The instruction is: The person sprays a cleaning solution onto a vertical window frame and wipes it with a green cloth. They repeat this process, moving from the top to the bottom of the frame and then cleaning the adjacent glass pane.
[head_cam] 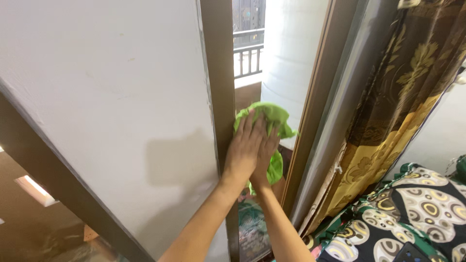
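Note:
A bright green cloth (273, 117) is pressed against the brown door frame (219, 58) beside the white wall (107, 97). My left hand (243, 148) lies flat on the cloth and the frame, fingers pointing up. My right hand (266, 156) lies just behind and to the right of it, also flat on the cloth, partly hidden by the left hand. Both forearms rise from the bottom of the view. Part of the cloth hangs out below the hands.
Through the gap stand a white cylindrical tank (291, 53) and a balcony railing (248, 58). A sliding door frame (315, 121) and a brown-and-gold patterned curtain (398, 102) are to the right. Patterned bedding (417, 213) lies at bottom right.

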